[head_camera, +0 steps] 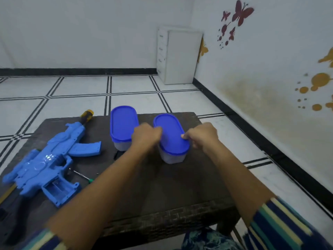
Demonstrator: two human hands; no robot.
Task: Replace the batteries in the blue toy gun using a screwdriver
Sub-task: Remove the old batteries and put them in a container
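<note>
One blue toy gun (46, 165) lies flat on the left part of the dark counter (162, 186), its muzzle end pointing away and its stock end at the near left edge. The battery compartment (55, 189) in its grip stands uncovered, facing up. Just beside the grip on the right lies a thin screwdriver (82, 175) with a green handle, partly hidden by the left forearm. Behind the gun's far end, a second, thicker screwdriver (87, 115) with a yellow-and-black handle pokes past the counter's back edge.

Right of the gun stand two oval clear containers with blue lids, side by side and a little apart. The left container (122, 121) is untouched. The left hand (146, 135) has its fingers curled over the left rim of the right container (171, 136), and the right hand (202, 136) pinches the lid's right rim, thumb on top. That lid sits on the container.

Beyond, on the tiled floor in the corner, stands a white drawer cabinet (180, 55).
</note>
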